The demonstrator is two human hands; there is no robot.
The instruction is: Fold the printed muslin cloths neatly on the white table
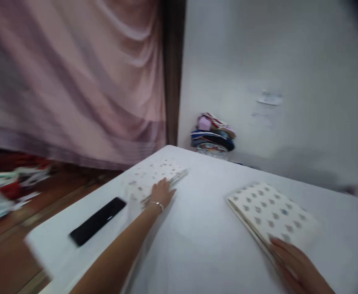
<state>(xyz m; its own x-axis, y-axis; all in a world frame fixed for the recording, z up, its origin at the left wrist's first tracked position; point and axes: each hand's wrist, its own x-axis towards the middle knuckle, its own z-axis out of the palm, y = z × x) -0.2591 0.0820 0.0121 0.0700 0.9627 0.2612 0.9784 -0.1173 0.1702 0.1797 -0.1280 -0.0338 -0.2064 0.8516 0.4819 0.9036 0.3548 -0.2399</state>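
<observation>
on the white table (pixel 203 220), past a black oblong slab (pixel 97 220) too blurred to name, the left hand (pixel 162 192) lies over the edge of a thin printed cloth (pixel 150 173), partly hiding it, its grip impossible to tell. rightward, the right hand (pixel 292 259) touches a folded patterned cloth (pixel 267 210) at its near edge, fingers smeared, forearm cut off, hold unclear.

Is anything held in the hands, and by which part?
Right hand: the folded cloth, apparently by its near end. Left hand: on the flatter cloth; blur hides any grip.
</observation>
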